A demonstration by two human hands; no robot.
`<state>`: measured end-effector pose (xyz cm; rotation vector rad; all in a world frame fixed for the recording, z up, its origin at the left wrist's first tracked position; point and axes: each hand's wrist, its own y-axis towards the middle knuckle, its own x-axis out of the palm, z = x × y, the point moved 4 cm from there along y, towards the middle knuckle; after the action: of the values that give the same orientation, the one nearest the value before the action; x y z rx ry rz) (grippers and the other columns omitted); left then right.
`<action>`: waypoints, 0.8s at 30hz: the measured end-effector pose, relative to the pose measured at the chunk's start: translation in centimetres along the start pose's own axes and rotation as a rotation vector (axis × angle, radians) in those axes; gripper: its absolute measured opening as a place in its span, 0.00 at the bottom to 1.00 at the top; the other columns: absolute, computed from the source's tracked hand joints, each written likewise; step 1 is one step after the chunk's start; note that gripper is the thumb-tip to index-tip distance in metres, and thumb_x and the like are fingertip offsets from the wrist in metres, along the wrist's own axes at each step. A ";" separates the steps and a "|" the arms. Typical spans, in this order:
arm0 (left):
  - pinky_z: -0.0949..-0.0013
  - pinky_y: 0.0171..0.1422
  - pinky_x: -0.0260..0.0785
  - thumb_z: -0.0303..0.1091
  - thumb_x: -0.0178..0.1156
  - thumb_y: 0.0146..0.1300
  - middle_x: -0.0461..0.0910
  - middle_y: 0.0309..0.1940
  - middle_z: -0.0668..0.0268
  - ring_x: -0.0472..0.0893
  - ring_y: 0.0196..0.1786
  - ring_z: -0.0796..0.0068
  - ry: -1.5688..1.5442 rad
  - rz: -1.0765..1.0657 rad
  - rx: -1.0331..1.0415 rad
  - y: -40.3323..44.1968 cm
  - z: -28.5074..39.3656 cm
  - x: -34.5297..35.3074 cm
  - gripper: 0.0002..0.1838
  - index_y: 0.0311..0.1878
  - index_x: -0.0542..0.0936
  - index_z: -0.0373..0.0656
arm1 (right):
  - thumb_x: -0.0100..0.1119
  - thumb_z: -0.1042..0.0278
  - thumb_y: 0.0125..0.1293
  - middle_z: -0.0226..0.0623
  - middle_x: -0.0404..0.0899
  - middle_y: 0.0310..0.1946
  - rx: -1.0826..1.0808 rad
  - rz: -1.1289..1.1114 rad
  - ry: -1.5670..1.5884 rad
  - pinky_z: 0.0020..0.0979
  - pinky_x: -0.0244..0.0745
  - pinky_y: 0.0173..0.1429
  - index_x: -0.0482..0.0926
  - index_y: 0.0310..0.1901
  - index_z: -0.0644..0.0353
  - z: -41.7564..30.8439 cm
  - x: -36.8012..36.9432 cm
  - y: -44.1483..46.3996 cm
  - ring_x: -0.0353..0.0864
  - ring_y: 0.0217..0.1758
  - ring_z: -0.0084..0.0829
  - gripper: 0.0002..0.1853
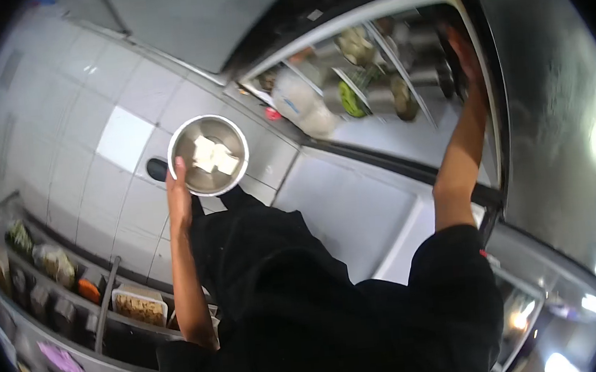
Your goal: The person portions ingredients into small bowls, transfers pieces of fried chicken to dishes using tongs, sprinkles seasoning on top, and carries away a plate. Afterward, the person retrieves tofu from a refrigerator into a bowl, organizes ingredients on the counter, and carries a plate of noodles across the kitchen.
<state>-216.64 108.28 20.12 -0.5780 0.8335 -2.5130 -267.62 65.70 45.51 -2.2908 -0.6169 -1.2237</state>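
My left hand (179, 191) grips the rim of a round steel bowl (233, 138), thumb over the edge, holding it above the tiled floor. Several white blocks (212, 156) lie in the bowl; their exact kind is unclear. My right arm reaches into an open refrigerator (386, 136). There my right hand (467, 61) is beside metal containers (432, 77) at the far right of the shelf. Its fingers are blurred and in shadow, so whether they hold anything is not visible.
Inside the refrigerator are a white plastic bag (298, 101), a bright green item (351, 100) and several bins. The raised fridge door (192, 25) stands at the top. A counter with food trays (141, 307) runs along the lower left. One shoe (157, 169) shows below the bowl.
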 end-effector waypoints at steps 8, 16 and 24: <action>0.65 0.62 0.63 0.57 0.49 0.68 0.76 0.52 0.58 0.73 0.55 0.70 -0.432 0.529 0.306 -8.7 1.5 -18.6 0.35 0.61 0.69 0.32 | 0.53 0.70 0.67 0.36 0.72 0.55 0.153 0.061 -0.424 0.22 0.76 0.50 0.63 0.64 0.61 29.3 1.1 -2.8 0.75 0.50 0.23 0.24; 0.67 0.53 0.69 0.43 0.51 0.65 0.75 0.51 0.54 0.76 0.51 0.66 -0.582 1.738 0.640 -27.5 -0.4 -44.3 0.26 0.59 0.68 0.32 | 0.60 0.62 0.65 0.28 0.75 0.34 0.877 0.273 -0.713 0.24 0.76 0.41 0.73 0.53 0.56 63.5 2.4 2.7 0.76 0.38 0.21 0.17; 0.63 0.36 0.82 0.34 0.49 0.59 0.72 0.52 0.51 0.81 0.43 0.58 -1.044 2.199 0.834 -44.0 -6.6 -48.9 0.26 0.62 0.62 0.39 | 0.62 0.58 0.63 0.28 0.75 0.34 1.141 -0.037 -1.059 0.27 0.76 0.40 0.74 0.47 0.56 77.9 12.8 15.5 0.77 0.39 0.22 0.15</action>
<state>-191.36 168.40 30.96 -0.1977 -0.2212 -0.1823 -202.41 101.61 14.98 -1.6647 -1.2561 0.4707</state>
